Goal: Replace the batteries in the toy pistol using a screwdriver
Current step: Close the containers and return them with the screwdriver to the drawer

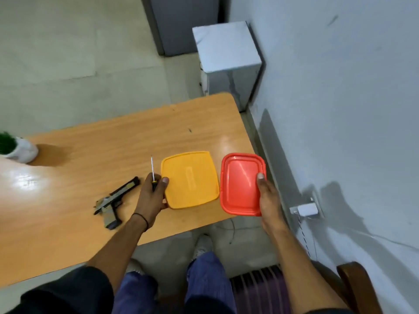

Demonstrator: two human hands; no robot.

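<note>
Two plastic boxes sit side by side on the near right part of the wooden bench (pixel 95 141), each with a grip on it. The left grip (pixel 150 197) is closed round the dark handle of the screwdriver (pixel 153 172), whose thin metal shaft points away from the person. Its thumb also presses on the near left corner of the yellow box (pixel 190 180), with fingertips curled under that edge. The right grip (pixel 267 197) holds the red box (pixel 240 184) by its right side, thumb flat on the lid and fingers hidden beneath. The red box is at the bench's right edge and partly overhangs it; whether it rests on the bench or is lifted off I cannot tell. The two boxes are close but apart. The pistol (pixel 111 203), tan and black, lies on its side on the bench just left of the left grip, untouched, its barrel angled away and to the right. A black band (pixel 141 218) circles the left wrist. At the far left edge a green plant in a white pot (pixel 21 151) stands on the bench. Beyond the bench a grey cabinet (pixel 226 48) stands against the wall, and a white charger (pixel 307 209) is plugged in low on the wall to the right. Below, blue trousers and a chair (pixel 260 287) with a striped seat show.
</note>
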